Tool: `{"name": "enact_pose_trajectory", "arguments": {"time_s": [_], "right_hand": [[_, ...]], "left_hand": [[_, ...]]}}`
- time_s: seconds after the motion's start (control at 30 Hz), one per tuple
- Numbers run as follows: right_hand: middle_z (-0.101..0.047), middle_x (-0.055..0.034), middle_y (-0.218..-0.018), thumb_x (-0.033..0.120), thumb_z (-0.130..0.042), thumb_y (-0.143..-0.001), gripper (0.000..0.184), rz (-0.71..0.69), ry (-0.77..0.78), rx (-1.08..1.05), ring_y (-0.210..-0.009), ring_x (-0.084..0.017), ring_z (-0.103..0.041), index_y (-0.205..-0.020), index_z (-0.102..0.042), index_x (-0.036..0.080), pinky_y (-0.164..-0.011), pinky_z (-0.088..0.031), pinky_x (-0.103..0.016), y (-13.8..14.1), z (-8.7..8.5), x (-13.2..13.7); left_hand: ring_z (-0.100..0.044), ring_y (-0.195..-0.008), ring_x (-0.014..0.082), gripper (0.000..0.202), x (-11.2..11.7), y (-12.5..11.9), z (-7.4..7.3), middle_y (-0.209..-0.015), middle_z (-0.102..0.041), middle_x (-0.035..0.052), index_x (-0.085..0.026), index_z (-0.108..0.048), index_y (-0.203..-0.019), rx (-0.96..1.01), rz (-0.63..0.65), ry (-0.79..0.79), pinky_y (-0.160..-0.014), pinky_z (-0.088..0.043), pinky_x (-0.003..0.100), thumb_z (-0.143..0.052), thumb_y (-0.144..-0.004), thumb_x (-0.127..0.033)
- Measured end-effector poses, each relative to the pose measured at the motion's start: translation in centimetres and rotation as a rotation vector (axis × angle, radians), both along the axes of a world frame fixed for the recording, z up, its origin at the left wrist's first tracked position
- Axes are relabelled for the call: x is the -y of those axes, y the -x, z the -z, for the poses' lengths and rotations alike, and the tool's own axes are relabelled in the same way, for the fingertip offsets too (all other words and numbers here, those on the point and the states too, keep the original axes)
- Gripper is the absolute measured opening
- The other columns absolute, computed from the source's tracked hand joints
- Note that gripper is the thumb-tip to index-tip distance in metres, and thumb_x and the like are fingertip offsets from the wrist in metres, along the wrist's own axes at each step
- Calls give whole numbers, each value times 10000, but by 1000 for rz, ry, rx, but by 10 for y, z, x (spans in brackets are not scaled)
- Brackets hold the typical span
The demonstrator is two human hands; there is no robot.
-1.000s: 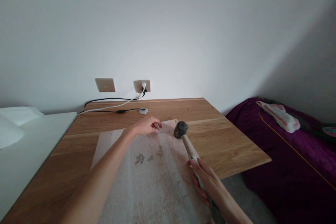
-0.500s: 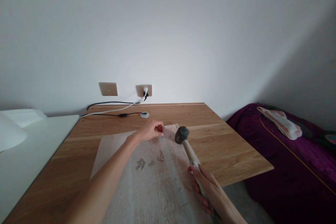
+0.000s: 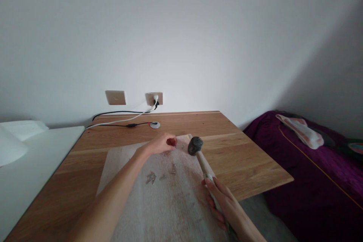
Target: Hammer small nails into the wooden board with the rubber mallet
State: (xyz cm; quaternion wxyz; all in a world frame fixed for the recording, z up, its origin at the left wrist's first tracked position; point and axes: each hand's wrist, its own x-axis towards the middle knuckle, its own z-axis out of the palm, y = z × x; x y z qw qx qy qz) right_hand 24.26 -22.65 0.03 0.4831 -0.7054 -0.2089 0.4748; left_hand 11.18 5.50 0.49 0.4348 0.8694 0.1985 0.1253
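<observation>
My right hand point(image 3: 224, 200) is wrapped round the handle of a rubber mallet point(image 3: 202, 160). The black head is up and away from me, over the right edge of a whitish worn board point(image 3: 159, 204). Over the far part of that board, my left hand point(image 3: 163, 143) is closed in a pinch, its fingertips close to the surface. What sits between those fingertips is too small to make out. Several small metal pieces point(image 3: 151, 177), like nails or screws, lie loose on the board nearer to me. A couple more metal pieces point(image 3: 172, 169) lie to their right.
The board rests on a wooden table point(image 3: 246, 162). Cables point(image 3: 121, 120) run along its back to a wall socket point(image 3: 155, 99). A white surface point(image 3: 42, 162) adjoins at left. On the right, a purple-covered bed point(image 3: 300, 174) carries a pinkish-white cloth point(image 3: 302, 132).
My left hand has rolled slightly and its fingertips sit a little lower; the tiny shiny piece seen at them before no longer shows. The mallet is almost still. The view has shifted slightly.
</observation>
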Motion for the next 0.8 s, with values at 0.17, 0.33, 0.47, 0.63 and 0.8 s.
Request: {"name": "enact_pose_trajectory", "arguments": {"time_s": [0.17,0.33,0.47,0.63,0.8], "right_hand": [[-477,122,-588,745,-653,-782,562,-1,-4,-11,-321,-10,-323,-962,-499,235,-291,-291,-137,-1,0,0],[-480,128,-571,768,-658,-776,635,-16,-32,-32,-320,-12,-298,-1073,-496,231,-279,-285,-130,-3,0,-1],[-479,133,-579,821,-646,-762,728,-25,-90,-49,-312,-9,-261,-1161,-484,235,-261,-276,-136,-1,-18,-5],[-506,121,-628,802,-652,-791,675,-125,-160,-8,-337,6,-257,-1135,-492,243,-280,-268,-121,5,-50,-14],[-477,122,-627,855,-598,-769,666,-246,-78,25,-349,6,-284,-990,-469,241,-284,-270,-118,11,-36,-26]], "left_hand": [[-570,-700,138,115,0,-2,6,-730,-654,-18,-150,-692,-804,29,-6,14,-694,-415,234,-722,-709,-208],[-587,-714,142,142,-3,-2,14,-756,-676,-4,-143,-705,-809,79,-30,63,-698,-431,241,-760,-708,-225],[-626,-740,143,319,-7,-1,21,-867,-729,24,-153,-719,-1016,109,-34,108,-702,-456,238,-757,-700,-178],[-653,-769,150,469,-11,-1,31,-869,-744,9,-182,-656,-1145,147,-31,176,-734,-472,245,-792,-696,-193],[-647,-766,146,391,-13,-3,42,-846,-736,-1,-179,-650,-1031,214,-34,241,-737,-478,248,-804,-672,-173]]}}
